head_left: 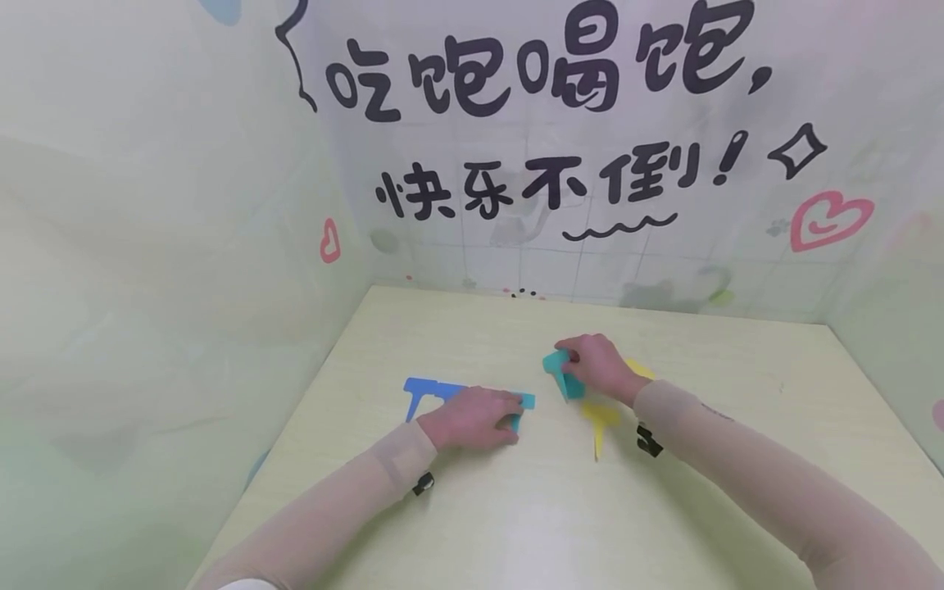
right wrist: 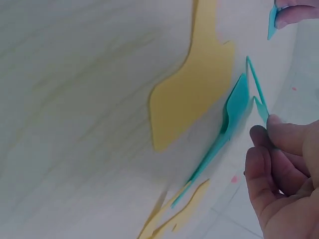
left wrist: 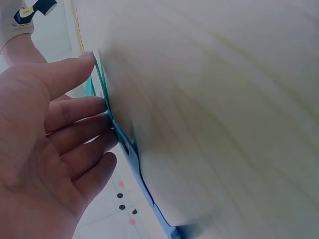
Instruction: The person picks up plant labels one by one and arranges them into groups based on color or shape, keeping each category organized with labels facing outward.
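Blue T-shaped plant labels (head_left: pixel 422 385) lie in a row on the table, with a teal T-shaped label (head_left: pixel 527 401) at its right end. On that teal label rests my left hand (head_left: pixel 472 418), fingers fairly straight and thumb apart, fingertips at its surface in the left wrist view. My right hand (head_left: pixel 601 365) pinches another teal label (right wrist: pixel 261 107) between thumb and fingers, its stem angled down. Just under it lies one more teal label (right wrist: pixel 238 102). Nearest to the right hand on the near side is a yellow label (head_left: pixel 601 415).
Another yellow label (head_left: pixel 639 369) lies behind the right wrist, partly covered by it. The pale wooden table (head_left: pixel 487 508) is bounded by a printed curtain (head_left: pixel 590 270) at the back and sheets at both sides. Small black devices (head_left: pixel 649 441) hang at both wrists.
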`<state>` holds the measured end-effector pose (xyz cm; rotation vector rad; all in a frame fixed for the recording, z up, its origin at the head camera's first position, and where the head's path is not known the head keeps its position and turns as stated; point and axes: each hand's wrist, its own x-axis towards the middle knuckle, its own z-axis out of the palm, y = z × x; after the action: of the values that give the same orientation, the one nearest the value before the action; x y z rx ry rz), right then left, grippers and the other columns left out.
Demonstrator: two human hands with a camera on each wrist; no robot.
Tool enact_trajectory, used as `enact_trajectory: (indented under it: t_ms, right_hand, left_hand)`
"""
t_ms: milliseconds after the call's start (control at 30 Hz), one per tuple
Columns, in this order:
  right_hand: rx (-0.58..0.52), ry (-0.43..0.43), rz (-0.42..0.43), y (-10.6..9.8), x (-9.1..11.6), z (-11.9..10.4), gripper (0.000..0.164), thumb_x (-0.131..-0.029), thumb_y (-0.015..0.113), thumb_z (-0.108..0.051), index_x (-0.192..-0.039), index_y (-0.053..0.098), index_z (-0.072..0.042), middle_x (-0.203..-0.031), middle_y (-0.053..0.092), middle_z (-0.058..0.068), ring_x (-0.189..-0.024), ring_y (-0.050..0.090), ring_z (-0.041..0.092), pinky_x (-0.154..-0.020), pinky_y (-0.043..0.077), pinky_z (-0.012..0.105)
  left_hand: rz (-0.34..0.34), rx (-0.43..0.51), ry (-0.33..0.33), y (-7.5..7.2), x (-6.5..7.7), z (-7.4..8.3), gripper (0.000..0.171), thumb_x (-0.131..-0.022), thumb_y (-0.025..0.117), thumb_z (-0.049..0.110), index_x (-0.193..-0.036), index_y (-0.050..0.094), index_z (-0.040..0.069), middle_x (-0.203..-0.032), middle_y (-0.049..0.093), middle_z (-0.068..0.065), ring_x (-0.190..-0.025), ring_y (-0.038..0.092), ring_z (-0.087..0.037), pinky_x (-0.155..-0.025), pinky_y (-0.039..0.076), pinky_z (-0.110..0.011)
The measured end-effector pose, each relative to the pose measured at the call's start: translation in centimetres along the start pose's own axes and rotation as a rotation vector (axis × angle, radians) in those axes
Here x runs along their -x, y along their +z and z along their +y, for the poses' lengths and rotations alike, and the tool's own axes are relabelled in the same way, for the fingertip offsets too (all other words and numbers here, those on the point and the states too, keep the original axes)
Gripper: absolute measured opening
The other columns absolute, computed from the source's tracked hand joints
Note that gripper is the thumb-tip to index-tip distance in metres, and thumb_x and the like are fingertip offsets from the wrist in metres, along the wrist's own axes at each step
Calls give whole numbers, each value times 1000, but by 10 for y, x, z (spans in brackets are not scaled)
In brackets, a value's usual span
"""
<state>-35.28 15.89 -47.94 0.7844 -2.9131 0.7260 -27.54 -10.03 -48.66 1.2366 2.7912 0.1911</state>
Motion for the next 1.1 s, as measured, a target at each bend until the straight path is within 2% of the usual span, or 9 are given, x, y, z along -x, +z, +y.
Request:
enact_trajectory:
  t_ms: [233,400,633,800,1000,1100]
  right_hand:
    - [62,-14,-40,-7,7,1,32,-85,82,-11,-114,74,-1,-90,70,4,-79,59,20,-74,54,37]
    - [110,-50,-2,-10,15,0,34,-83,85,-21,-112,76,-8,-114,64,8,-106,58,29,-87,53,47]
    - [97,-78,96,-11,29,-4,32,-82,86,-29,-110,77,-16,-139,53,16,-130,46,40,-102,40,62]
    - [57,-77,129,-8,41,-6,32,-80,87,-31,-107,77,-18,-143,51,16,-134,42,40,-106,36,63]
    - [49,-105,156,-3,49,-7,32,-78,88,-32,-105,77,-19,-144,50,18,-135,41,40,-109,31,62]
    - [60,-110,147,2,52,-6,32,-79,88,-35,-105,78,-20,-146,48,19,-135,39,40,-109,27,67]
  left_hand:
    - [-17,9,-17,1,-2,2,42,-97,66,39,-132,67,16,-144,57,-1,-130,55,-19,-101,49,-31]
    - [-34,14,-24,3,-3,2,40,-97,66,40,-129,68,17,-144,57,-1,-130,55,-19,-100,49,-30]
    - [-39,11,-20,3,-3,1,40,-97,66,40,-129,67,16,-145,56,-2,-131,55,-20,-104,47,-33]
    - [-27,37,-20,1,-2,1,39,-97,65,39,-129,68,17,-145,56,0,-131,55,-20,-104,47,-34]
    - [-26,21,-26,0,-1,1,44,-98,64,40,-134,65,15,-147,54,-1,-132,54,-21,-106,45,-35]
    - [-31,11,-24,-1,-1,1,47,-98,64,41,-137,63,15,-148,53,-1,-134,52,-21,-109,43,-34]
